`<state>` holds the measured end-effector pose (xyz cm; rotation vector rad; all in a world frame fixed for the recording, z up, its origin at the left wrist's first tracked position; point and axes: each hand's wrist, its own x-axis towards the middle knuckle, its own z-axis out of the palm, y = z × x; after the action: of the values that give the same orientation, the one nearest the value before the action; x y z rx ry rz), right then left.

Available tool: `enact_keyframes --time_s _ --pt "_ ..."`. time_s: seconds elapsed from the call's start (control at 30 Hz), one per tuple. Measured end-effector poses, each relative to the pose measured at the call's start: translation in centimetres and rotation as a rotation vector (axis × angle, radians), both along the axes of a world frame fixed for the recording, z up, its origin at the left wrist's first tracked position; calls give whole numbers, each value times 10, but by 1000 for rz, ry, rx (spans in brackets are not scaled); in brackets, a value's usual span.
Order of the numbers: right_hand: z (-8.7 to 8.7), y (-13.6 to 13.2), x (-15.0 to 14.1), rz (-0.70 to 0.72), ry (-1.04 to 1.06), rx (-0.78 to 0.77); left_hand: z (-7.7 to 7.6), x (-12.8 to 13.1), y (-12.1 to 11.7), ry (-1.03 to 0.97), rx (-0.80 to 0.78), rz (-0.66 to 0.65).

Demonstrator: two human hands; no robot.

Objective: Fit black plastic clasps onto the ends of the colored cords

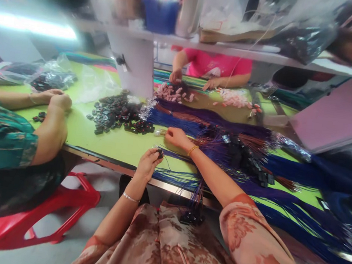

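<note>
My left hand [147,164] is closed in a pinch on a small black plastic connector [160,153], held just above the table's front edge. A thin dark wire trails from the connector. Farther forward, my right hand [177,138] has its fingertips pressed together on wires; their pale metal terminal ends [159,133] stick out to the left of the fingers. How many wires it grips is hidden. Left of it lies a heap of loose black connectors [113,113]. Bundles of blue wires [177,122] and brown wires [252,141] spread around and beyond my right hand.
Finished-looking black connectors on wires [192,217] hang over the edge onto my lap; others [252,163] lie at right. A co-worker's hands [60,100] are at left, another's [177,76] across the table by pink connectors [174,93]. A shelf [226,48] overhangs. A red stool [55,209] stands left.
</note>
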<state>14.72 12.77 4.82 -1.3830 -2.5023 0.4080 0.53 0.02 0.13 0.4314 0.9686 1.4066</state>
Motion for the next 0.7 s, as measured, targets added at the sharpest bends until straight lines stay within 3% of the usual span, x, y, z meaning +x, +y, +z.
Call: enact_keyframes --time_s 0.33,0.53,0.7 --pt "8 21 -24 -65 -17 -39 -2 -1 -2 -7 10 3" --pt "8 26 -28 24 338 -160 -2 0 -3 -7 20 14" --pt "8 2 -19 66 556 -174 -4 -2 -2 -12 34 -3"
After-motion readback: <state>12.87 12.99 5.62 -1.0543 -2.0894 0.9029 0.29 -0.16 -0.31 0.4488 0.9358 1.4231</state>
